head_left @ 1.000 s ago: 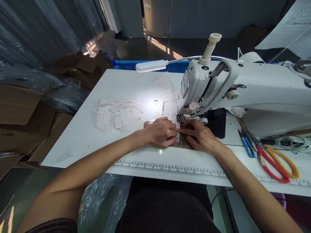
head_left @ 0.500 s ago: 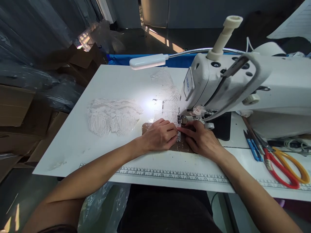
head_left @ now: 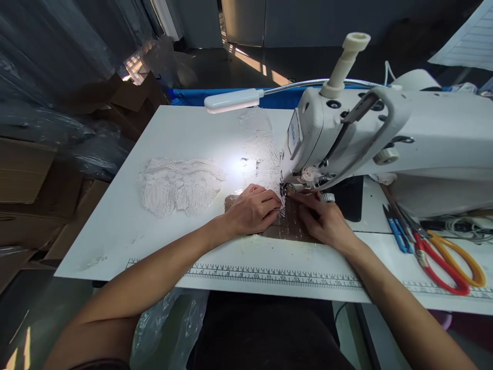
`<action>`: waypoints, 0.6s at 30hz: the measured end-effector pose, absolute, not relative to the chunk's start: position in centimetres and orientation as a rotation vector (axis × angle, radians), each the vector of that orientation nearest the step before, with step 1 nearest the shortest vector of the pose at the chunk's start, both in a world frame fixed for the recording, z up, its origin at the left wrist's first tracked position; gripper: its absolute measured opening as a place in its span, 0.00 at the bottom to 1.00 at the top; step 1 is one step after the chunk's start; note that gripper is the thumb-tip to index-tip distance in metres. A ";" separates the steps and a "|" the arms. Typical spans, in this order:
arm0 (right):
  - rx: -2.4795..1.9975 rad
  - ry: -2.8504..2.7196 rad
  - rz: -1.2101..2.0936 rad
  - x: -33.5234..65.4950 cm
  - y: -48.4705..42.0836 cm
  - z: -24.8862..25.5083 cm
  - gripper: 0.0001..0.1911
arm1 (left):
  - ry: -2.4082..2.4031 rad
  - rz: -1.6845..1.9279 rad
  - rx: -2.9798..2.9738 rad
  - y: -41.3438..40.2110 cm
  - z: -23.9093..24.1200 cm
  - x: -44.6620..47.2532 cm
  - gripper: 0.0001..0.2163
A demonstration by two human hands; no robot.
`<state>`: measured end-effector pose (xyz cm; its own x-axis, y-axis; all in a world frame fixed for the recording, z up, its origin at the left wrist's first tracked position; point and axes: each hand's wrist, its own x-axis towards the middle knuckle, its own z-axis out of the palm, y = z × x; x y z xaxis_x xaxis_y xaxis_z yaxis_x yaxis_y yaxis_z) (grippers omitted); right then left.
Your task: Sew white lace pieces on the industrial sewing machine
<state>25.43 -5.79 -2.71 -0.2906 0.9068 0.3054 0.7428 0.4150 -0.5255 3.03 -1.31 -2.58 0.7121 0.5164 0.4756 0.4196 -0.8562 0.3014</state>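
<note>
Head view only.

Flat white table [head_left: 173,133], matte, with a printed ruler [head_left: 269,277] along its near edge. The white sewing machine [head_left: 385,139] has a glossy, rounded body and sits at 2 o'clock from the hands. A cream spool pin stands on top of it. A slim white lamp [head_left: 233,100] on a metal gooseneck at 12 o'clock throws a hot spot on the table.

The lace strip [head_left: 265,149] is white, open-mesh and narrow. It runs from the 12 o'clock side of the presser foot [head_left: 288,189], under it, and down between my two hands. Below it lies a brown rectangular patch [head_left: 287,228] with a shiny, crinkled surface, flat on the table.

My left hand [head_left: 252,210] is palm down on the patch with fingers curled and tips on the lace edge. I can't tell if it's pinching or just pressing. My right hand [head_left: 327,221] is unclenched, fingers stretched toward 10 o'clock and pressing the lace flat just beside the presser foot. The two sets of fingertips are nearly touching.

A lace pile [head_left: 179,185], white, frilly and bunched, sits at 9 o'clock from the left hand, well apart. Red and orange-handled scissors [head_left: 442,257] and blue snips [head_left: 395,234] lie at 3 o'clock from the right hand. Cardboard boxes [head_left: 23,169] stand off the table at 9 o'clock. A clear, crumpled plastic bag [head_left: 165,329] hangs below the table edge at 7 o'clock.
</note>
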 end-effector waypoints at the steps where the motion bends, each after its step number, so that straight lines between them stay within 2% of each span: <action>1: -1.394 -2.036 0.437 25.6 -5.8 -2.7 0.19 | 0.750 0.837 2.745 -1.3 -2.5 3.0 0.07; 5: -1.348 -1.985 0.495 25.6 -5.9 -2.6 0.17 | 0.747 0.826 2.775 -1.4 -2.4 3.0 0.07; 13: -1.352 -2.239 0.303 24.5 -6.1 -2.9 0.20 | 0.738 0.853 2.849 -1.2 -2.3 2.8 0.07; 18: -1.289 -2.198 0.375 24.8 -6.1 -3.0 0.20 | 0.682 0.909 2.924 -1.0 -1.9 2.7 0.08</action>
